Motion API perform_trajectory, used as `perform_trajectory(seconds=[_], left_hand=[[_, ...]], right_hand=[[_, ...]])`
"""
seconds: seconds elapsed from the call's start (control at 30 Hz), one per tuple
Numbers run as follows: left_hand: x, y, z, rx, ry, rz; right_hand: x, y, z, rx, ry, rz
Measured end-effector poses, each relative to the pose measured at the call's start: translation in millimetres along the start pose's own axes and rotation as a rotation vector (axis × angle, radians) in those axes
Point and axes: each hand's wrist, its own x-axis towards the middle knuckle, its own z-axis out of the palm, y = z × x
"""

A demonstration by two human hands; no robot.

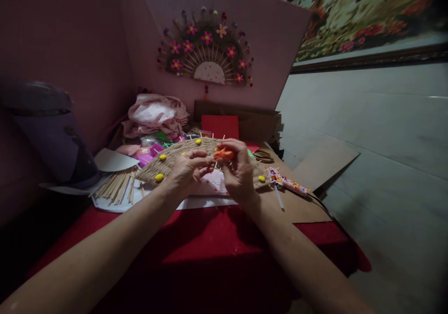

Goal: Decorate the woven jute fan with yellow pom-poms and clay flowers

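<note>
My right hand (241, 171) is closed around a small soft orange piece (224, 154), whose exact kind I cannot make out. Close to its left side, my left hand (191, 169) has its thumb and fingertips pinched together; whatever they grip is too small to name. Below and behind both hands lies a fan-shaped piece wound with brown twine (171, 164), with thin sticks poking out along its curved edge. Yellow ovals (159, 177) dot the twine. A pale spotted half-round (215, 183) forms the fan's lower middle, partly covered by my hands.
A flower-patterned glue gun (289, 183) with a cord lies right on cardboard (304, 213). Wooden sticks (117, 185) and a purple bin (52, 136) are left. Behind are bunched pink cloth (157, 113) and a red sheet (220, 126). A decorated fan (206, 48) hangs above.
</note>
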Motion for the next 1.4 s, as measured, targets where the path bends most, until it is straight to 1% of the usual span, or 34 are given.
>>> perform_trajectory(seconds=[0.03, 0.07, 0.17, 0.2, 0.23, 0.33, 0.37, 0.4, 0.43, 0.53, 0.57, 0.6, 0.63, 0.7, 0.77, 0.8, 0.83, 0.93, 0.97, 1.0, 1.13, 1.17, 1.2, 1.33, 1.4], left_hand=[[1, -1, -0.9, -0.004, -0.011, 0.019], [2, -2, -1.6, -0.003, -0.017, 0.043], [4, -4, -2.6, 0.019, -0.011, 0.123], [4, -4, -2.4, 0.022, -0.011, 0.143], [4, -4, -2.1, 0.019, -0.021, 0.156], [3, -3, -1.0, -0.014, -0.079, 0.173], [2, -2, -0.8, -0.022, -0.092, 0.168], [2, -2, -0.8, -0.028, -0.093, 0.158], [2, -1, -1.1, -0.032, -0.082, 0.145], [3, 0, -2.9, -0.044, -0.031, 0.104], [4, 0, -3.8, -0.048, -0.024, 0.091], [5, 0, -4.6, -0.054, -0.025, 0.080], [6, 0, -5.3, -0.060, -0.031, 0.074], [7, -1, -5.8, -0.070, -0.049, 0.075], [7, -1, -5.3, -0.065, -0.058, 0.089], [7, -1, -4.7, -0.056, -0.056, 0.092], [6, 0, -4.0, -0.045, -0.048, 0.091], [5, 1, -2.5, -0.024, -0.016, 0.087], [4, 1, -2.3, -0.023, -0.019, 0.092], [4, 1, -2.3, -0.023, -0.032, 0.099], [3, -2, -2.7, -0.004, -0.105, 0.146], [3, -3, -2.7, 0.001, -0.111, 0.154], [4, -3, -2.5, 0.001, -0.113, 0.158], [3, -2, -1.0, -0.025, -0.106, 0.149], [2, -1, -0.1, -0.022, -0.103, 0.131]], right_hand=[[0, 0, -1, -0.020, -0.017, -0.009], [1, 0, -1, -0.027, 0.002, -0.024], [3, 0, -3, 0.014, 0.200, -0.080], [4, 0, -4, 0.018, 0.230, -0.087], [3, 0, -4, 0.005, 0.213, -0.083], [1, 2, -2, -0.067, 0.018, -0.033], [1, 3, -1, -0.066, -0.017, -0.007], [1, 3, -1, -0.042, -0.008, 0.024], [1, 3, 0, -0.004, 0.044, 0.054], [4, 2, -1, 0.098, 0.275, 0.110], [5, 1, -1, 0.111, 0.316, 0.111], [5, 1, -1, 0.115, 0.323, 0.104], [4, 1, -1, 0.112, 0.302, 0.094], [2, 3, 0, 0.079, 0.192, 0.082], [0, 5, 0, 0.047, 0.093, 0.103], [0, 6, 0, 0.050, 0.077, 0.127], [0, 6, 0, 0.069, 0.088, 0.152], [3, 6, -1, 0.156, 0.206, 0.182], [4, 5, -1, 0.167, 0.224, 0.179], [5, 5, -1, 0.162, 0.216, 0.174], [3, 6, -1, 0.023, 0.038, 0.148], [2, 7, -1, 0.015, 0.025, 0.157], [3, 9, -2, 0.039, 0.047, 0.176], [7, 15, -4, 0.279, 0.264, 0.279], [10, 15, -5, 0.326, 0.296, 0.297]])
